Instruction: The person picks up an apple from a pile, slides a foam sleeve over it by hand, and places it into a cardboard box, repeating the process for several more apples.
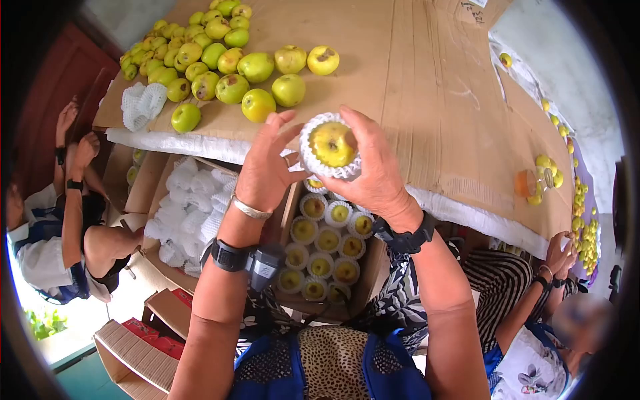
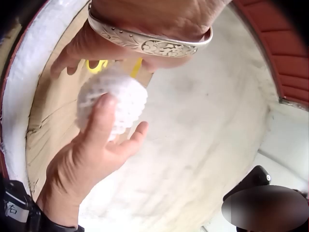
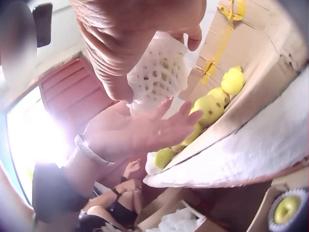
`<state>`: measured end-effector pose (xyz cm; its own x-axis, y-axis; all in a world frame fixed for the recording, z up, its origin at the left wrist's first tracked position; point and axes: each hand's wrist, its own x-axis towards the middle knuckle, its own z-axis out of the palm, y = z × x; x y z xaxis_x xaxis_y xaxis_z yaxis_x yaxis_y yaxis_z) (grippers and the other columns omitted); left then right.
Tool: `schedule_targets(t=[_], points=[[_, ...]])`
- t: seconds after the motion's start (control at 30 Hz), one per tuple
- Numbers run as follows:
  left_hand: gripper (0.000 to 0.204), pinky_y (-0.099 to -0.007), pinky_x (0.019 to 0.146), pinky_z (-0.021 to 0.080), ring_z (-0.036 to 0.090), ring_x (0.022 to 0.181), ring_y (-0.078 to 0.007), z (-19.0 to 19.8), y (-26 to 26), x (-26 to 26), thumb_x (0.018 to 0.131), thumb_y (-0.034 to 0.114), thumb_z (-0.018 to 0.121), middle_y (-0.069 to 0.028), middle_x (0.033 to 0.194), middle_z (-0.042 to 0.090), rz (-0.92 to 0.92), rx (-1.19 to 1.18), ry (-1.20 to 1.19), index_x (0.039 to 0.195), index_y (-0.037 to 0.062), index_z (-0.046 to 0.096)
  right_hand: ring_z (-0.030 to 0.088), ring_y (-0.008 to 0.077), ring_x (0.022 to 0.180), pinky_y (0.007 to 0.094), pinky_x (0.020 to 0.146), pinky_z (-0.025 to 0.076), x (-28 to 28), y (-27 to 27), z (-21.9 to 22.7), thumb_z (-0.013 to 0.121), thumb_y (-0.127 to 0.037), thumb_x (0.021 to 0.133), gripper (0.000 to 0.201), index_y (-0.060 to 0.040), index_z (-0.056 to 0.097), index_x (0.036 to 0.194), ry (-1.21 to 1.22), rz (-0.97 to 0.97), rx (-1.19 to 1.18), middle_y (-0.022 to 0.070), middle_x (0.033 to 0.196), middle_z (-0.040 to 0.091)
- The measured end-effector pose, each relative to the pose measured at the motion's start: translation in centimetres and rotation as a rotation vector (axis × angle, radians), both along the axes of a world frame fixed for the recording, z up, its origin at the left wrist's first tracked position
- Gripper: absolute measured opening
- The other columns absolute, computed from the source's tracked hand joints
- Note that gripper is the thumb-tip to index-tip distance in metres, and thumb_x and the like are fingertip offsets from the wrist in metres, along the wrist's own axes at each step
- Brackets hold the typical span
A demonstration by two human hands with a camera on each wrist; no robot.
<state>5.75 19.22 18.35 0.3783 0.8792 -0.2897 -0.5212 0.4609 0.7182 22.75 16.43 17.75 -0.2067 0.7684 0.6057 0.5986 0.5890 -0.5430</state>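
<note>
A yellow-green fruit in a white foam net is held up above the table's front edge. My right hand grips it between thumb and fingers from the right side. My left hand is beside it on the left, its fingers spread and relaxed, with nothing in them. In the left wrist view the right hand has its fingers around the netted fruit. In the right wrist view the left hand shows with its palm beside the net.
Loose fruits lie on the cardboard-covered table, with an empty foam net at left. Below stand a box of white nets and a box of netted fruits. A glass jar is at right. People sit on both sides.
</note>
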Motion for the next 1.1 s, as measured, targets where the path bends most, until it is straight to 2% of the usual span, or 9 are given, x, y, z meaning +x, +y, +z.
schedule_targets(t=[0.1, 0.23, 0.43, 0.63, 0.77, 0.87, 0.9, 1.0, 1.1], points=[[0.044, -0.0377, 0.089, 0.044, 0.051, 0.109, -0.0204, -1.2, -0.5, 1.2, 0.092, 0.04, 0.037, -0.0109, 0.117, 0.052, -0.152, -0.061, -0.232, 0.12, 0.0063, 0.043, 0.046, 0.0348, 0.107, 0.0385, 0.091, 0.04, -0.7, -0.3, -0.4, 0.076, -0.007, 0.056, 0.083, -0.0057, 0.034, 0.128, 0.062, 0.072, -0.043, 0.0172, 0.118, 0.045], [0.043, -0.0371, 0.087, 0.046, 0.057, 0.098, -0.0218, -1.8, -0.5, 1.9, 0.092, 0.039, 0.04, -0.0113, 0.109, 0.057, 0.022, -0.067, -0.243, 0.113, 0.0034, 0.048, 0.045, 0.0354, 0.109, 0.0412, 0.095, 0.036, -1.3, -0.3, -0.6, 0.078, -0.01, 0.054, 0.09, -0.0044, 0.03, 0.13, 0.114, 0.109, -0.144, 0.0179, 0.12, 0.043], [0.039, -0.0367, 0.087, 0.046, 0.057, 0.098, -0.0226, -1.4, -0.6, 1.8, 0.092, 0.034, 0.039, -0.011, 0.11, 0.056, 0.132, -0.017, -0.187, 0.113, 0.0027, 0.048, 0.046, 0.0367, 0.104, 0.0423, 0.096, 0.034, -1.6, 0.1, -0.9, 0.082, -0.016, 0.049, 0.106, 0.0004, 0.021, 0.133, 0.22, 0.046, -0.255, 0.0189, 0.12, 0.044], [0.038, -0.0378, 0.092, 0.042, 0.054, 0.104, -0.0222, -2.2, -0.7, 2.1, 0.092, 0.033, 0.039, -0.0101, 0.113, 0.055, 0.081, -0.025, -0.245, 0.114, 0.0037, 0.047, 0.048, 0.0313, 0.101, 0.0407, 0.092, 0.035, -1.6, -0.2, -1.2, 0.081, -0.021, 0.052, 0.092, -0.0033, 0.034, 0.128, 0.209, -0.054, -0.325, 0.0164, 0.111, 0.051], [0.039, -0.0375, 0.094, 0.04, 0.052, 0.107, -0.0218, -2.1, -1.0, 2.3, 0.093, 0.034, 0.038, -0.009, 0.114, 0.055, 0.118, -0.016, -0.308, 0.115, 0.0039, 0.047, 0.048, 0.031, 0.1, 0.0399, 0.091, 0.035, -1.0, 0.2, -1.6, 0.08, -0.024, 0.054, 0.077, -0.0047, 0.042, 0.119, 0.184, 0.01, -0.208, 0.0154, 0.107, 0.053], [0.041, -0.0369, 0.094, 0.04, 0.052, 0.107, -0.0214, -2.3, -0.9, 2.4, 0.093, 0.037, 0.038, -0.0084, 0.115, 0.054, 0.137, 0.105, -0.213, 0.116, 0.004, 0.047, 0.048, 0.0322, 0.101, 0.0404, 0.091, 0.035, -1.4, 0.2, -1.7, 0.079, -0.024, 0.055, 0.073, -0.0043, 0.043, 0.115, 0.264, 0.033, -0.226, 0.015, 0.109, 0.052], [0.044, -0.0373, 0.094, 0.04, 0.052, 0.107, -0.0215, -3.3, -0.8, 2.2, 0.092, 0.039, 0.038, -0.009, 0.116, 0.053, 0.114, 0.269, 0.029, 0.118, 0.0038, 0.046, 0.048, 0.0325, 0.102, 0.0406, 0.091, 0.035, -1.4, 0.3, -2.1, 0.078, -0.025, 0.056, 0.072, -0.0044, 0.043, 0.115, 0.291, 0.039, -0.237, 0.0149, 0.11, 0.051], [0.054, -0.0397, 0.096, 0.038, 0.048, 0.111, -0.0249, -1.3, -1.1, 2.3, 0.093, 0.047, 0.03, -0.0116, 0.121, 0.05, 0.059, -0.022, -0.317, 0.121, 0.0029, 0.043, 0.048, 0.0324, 0.102, 0.0402, 0.089, 0.038, -1.4, 0.7, -2.9, 0.08, -0.032, 0.055, 0.076, -0.0032, 0.042, 0.115, 0.331, 0.086, -0.241, 0.0163, 0.112, 0.049], [0.063, -0.0393, 0.096, 0.039, 0.05, 0.109, -0.0272, -1.4, -0.9, 2.4, 0.092, 0.051, 0.022, -0.015, 0.119, 0.05, 0.123, 0.035, -0.306, 0.12, -0.0017, 0.043, 0.05, 0.0318, 0.1, 0.0387, 0.087, 0.041, -1.2, 1.5, -3.3, 0.08, -0.039, 0.055, 0.082, -0.001, 0.04, 0.116, 0.282, 0.108, -0.214, 0.0174, 0.111, 0.049]])
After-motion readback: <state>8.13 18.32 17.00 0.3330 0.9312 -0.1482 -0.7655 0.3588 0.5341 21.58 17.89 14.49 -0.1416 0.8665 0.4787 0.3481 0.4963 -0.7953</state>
